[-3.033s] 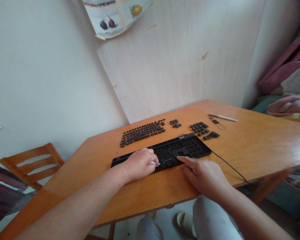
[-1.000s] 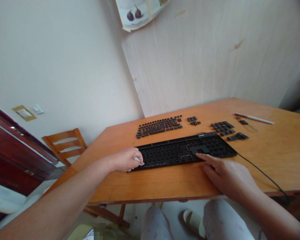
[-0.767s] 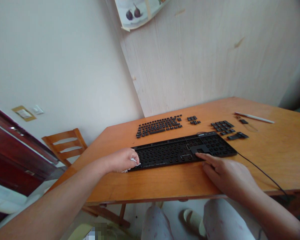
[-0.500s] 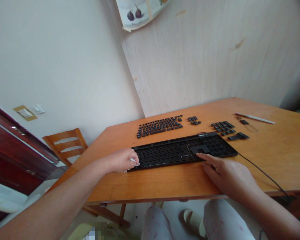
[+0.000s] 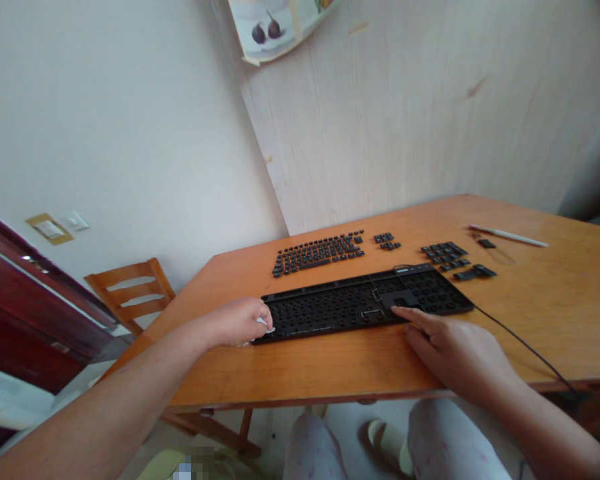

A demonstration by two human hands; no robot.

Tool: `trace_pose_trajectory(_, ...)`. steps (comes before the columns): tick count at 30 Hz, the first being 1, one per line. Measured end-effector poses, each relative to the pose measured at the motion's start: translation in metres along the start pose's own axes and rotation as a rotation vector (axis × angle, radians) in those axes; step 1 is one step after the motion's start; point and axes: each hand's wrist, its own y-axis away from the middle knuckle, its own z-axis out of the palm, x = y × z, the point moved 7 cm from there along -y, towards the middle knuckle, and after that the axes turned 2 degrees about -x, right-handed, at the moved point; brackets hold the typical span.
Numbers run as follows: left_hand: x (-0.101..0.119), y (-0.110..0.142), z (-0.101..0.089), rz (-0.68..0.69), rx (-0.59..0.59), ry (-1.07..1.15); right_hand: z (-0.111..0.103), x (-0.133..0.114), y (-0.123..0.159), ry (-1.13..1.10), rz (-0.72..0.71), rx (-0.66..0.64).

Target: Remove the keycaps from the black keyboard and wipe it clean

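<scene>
A black keyboard base [image 5: 325,308], stripped of its keycaps, lies lengthwise in front of me on the table. At its left end, my left hand [image 5: 247,321] is closed around a crumpled white tissue [image 5: 266,325], mostly hidden by the fingers, and touches the keyboard's edge. My right hand [image 5: 445,337] rests at the front edge with the index finger stretched out onto the frame near the arrow-key area; its other fingers are partly hidden. Behind the base, loose black keycaps [image 5: 320,253] lie set out in keyboard order.
More keycaps [image 5: 444,253] lie at the back right, near a white pen-like stick [image 5: 510,236] and a small dark tool [image 5: 487,244]. The keyboard cable [image 5: 525,347] runs off the front right edge of the wooden table [image 5: 300,367]. A wooden chair [image 5: 130,293] stands to the left.
My left hand, with the tissue, has shifted slightly left along the keyboard's left end. The right hand stays in the same place.
</scene>
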Motion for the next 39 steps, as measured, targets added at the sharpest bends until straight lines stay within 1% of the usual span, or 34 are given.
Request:
trace_pose_trajectory(12, -0.005, 0.005, -0.001, -0.006, 0.007, -0.046, -0.002, -0.001, 0.0, -0.026, -0.001, 0.003)
trace_pose_trajectory(19, 0.004, 0.01, -0.005, 0.01, 0.034, -0.088, -0.003, -0.001, 0.001, -0.035, -0.007, 0.016)
trace_pose_trajectory(23, 0.007, 0.012, -0.01, 0.023, 0.073, -0.095, -0.002, -0.001, 0.0, -0.022, -0.011, 0.008)
trace_pose_trajectory(25, 0.007, 0.014, -0.014, 0.019, 0.101, -0.063, 0.0, -0.001, 0.0, -0.016, -0.013, 0.005)
trace_pose_trajectory(27, 0.005, 0.017, -0.016, -0.036, 0.134, 0.085, 0.001, -0.001, 0.0, -0.013, -0.011, 0.008)
trace_pose_trajectory(29, 0.002, 0.021, -0.017, -0.113, 0.169, 0.379, 0.001, 0.0, 0.001, -0.013, -0.012, 0.017)
trace_pose_trajectory(30, 0.003, 0.022, -0.015, -0.126, 0.18, 0.56, 0.001, 0.0, 0.001, -0.015, -0.016, 0.022)
trace_pose_trajectory(32, 0.008, 0.025, -0.013, -0.097, 0.213, 0.875, 0.001, -0.001, 0.001, -0.02, -0.026, 0.036)
trace_pose_trajectory(33, 0.011, 0.026, -0.013, -0.076, 0.223, 0.985, 0.0, -0.001, 0.001, -0.021, -0.028, 0.041)
trace_pose_trajectory(35, 0.015, 0.026, -0.01, -0.053, 0.238, 1.12, 0.0, -0.001, 0.001, -0.023, -0.03, 0.042)
trace_pose_trajectory(39, 0.017, 0.024, -0.004, -0.051, 0.234, 1.225, 0.003, 0.0, 0.0, -0.031, -0.044, 0.034)
